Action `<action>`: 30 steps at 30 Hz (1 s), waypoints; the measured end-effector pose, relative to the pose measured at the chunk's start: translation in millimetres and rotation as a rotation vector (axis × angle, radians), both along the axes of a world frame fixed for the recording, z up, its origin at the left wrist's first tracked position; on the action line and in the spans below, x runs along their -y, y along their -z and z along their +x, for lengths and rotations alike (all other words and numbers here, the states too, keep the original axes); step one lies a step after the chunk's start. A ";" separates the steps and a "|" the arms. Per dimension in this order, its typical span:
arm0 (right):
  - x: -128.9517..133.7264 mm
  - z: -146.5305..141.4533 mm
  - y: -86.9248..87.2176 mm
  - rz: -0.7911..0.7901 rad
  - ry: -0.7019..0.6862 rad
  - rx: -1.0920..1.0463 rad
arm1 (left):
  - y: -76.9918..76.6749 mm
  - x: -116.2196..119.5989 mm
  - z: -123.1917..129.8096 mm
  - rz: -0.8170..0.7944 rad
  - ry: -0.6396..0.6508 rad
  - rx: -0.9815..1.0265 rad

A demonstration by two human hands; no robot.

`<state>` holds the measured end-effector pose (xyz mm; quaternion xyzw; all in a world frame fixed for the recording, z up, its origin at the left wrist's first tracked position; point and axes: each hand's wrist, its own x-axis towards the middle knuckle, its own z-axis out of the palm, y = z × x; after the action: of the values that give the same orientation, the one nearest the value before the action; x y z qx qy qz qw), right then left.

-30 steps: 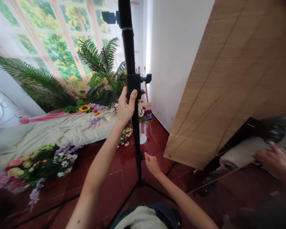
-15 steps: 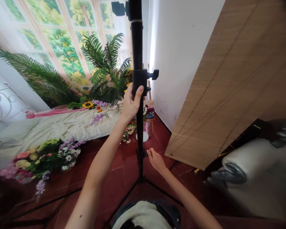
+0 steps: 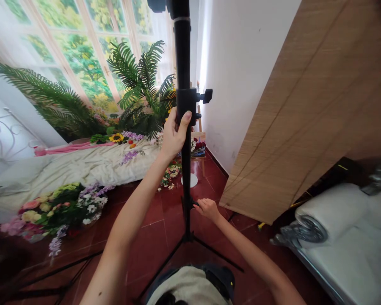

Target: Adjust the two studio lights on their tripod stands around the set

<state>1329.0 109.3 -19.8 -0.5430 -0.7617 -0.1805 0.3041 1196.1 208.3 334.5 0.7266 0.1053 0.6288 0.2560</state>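
Observation:
A black light stand rises upright in front of me on spread tripod legs. Wrapped round its pole, just under the upper collar, is my left hand, the thumb lying along the near side. A black knob sticks out to the right of that collar, untouched. Lower down, my right hand has its fingers closed on the lower knob at the right side of the pole; the fingers cover most of this knob. The top of the stand runs out of view.
Left stands a daybed with a cream cover and a flower arrangement. Palm leaves hang before the window. A bamboo blind leans at right, near a white sofa. Another stand's legs lie lower left.
My right hand has turned at the lower knob, its fingers now lying more flatly across it. My left hand keeps its grip on the pole. The view has shifted slightly.

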 end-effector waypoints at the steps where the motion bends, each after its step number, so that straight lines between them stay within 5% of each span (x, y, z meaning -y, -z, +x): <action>1: 1.6 -3.7 2.8 -0.007 0.025 -0.062 | -0.5 0.4 -0.2 0.002 -0.005 -0.006; 6: 10.3 -22.6 11.9 -0.132 0.149 -0.379 | -2.3 2.2 -0.5 -0.009 -0.030 -0.026; 17: 12.8 -27.4 1.7 -0.419 0.124 -0.695 | -2.3 4.4 0.8 -0.132 0.029 0.004; 22: 7.6 -22.4 -2.7 -0.464 0.053 -0.692 | 20.3 9.3 16.1 -0.227 0.041 0.071; 26: 2.8 -15.8 -6.0 -0.489 -0.017 -0.645 | 47.7 21.3 20.6 -0.290 -0.136 0.038; 30: 3.4 -14.2 -8.6 -0.508 -0.036 -0.649 | 58.8 45.1 -3.0 -0.289 -0.398 -0.139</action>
<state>1314.9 105.9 -11.2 -0.6160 -0.6559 0.1994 0.3880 1193.1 163.2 275.7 0.6889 0.3522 0.5940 0.2205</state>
